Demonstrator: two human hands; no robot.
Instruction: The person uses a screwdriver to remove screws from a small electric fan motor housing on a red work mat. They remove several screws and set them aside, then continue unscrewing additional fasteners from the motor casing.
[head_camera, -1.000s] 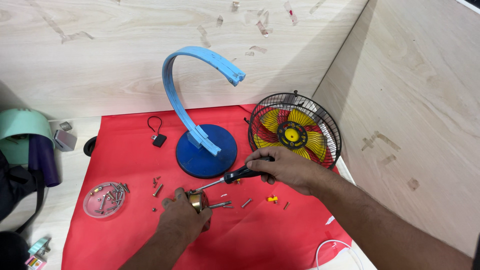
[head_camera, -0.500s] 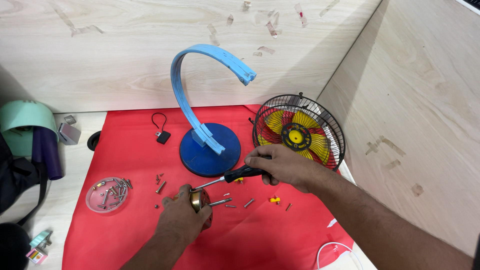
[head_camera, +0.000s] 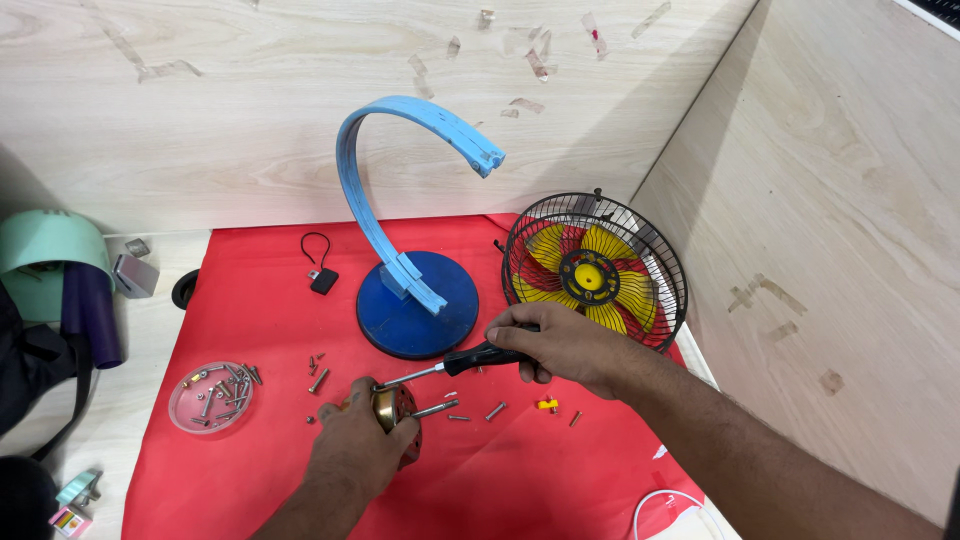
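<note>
My right hand (head_camera: 570, 345) grips a black-handled screwdriver (head_camera: 470, 360) whose metal shaft points left, its tip meeting a small brass-coloured motor part (head_camera: 392, 408). My left hand (head_camera: 355, 450) is closed over that part and holds it down on the red mat (head_camera: 250, 300). A short shaft sticks out of the part to the right. Loose screws (head_camera: 320, 378) lie on the mat around both hands. Just beyond the hands stands a blue stand (head_camera: 415, 300) with a curved arm.
A black wire cage with a yellow fan blade (head_camera: 592, 272) sits right of the stand. A clear round dish of screws (head_camera: 212, 396) lies at the mat's left edge. A small black plug (head_camera: 322, 278), a green cylinder (head_camera: 45, 260) and wooden walls surround the mat.
Both hands stay on the screwdriver and the brass part. The view has shifted slightly, so the stand and fan sit a little further right and lower in the picture.
</note>
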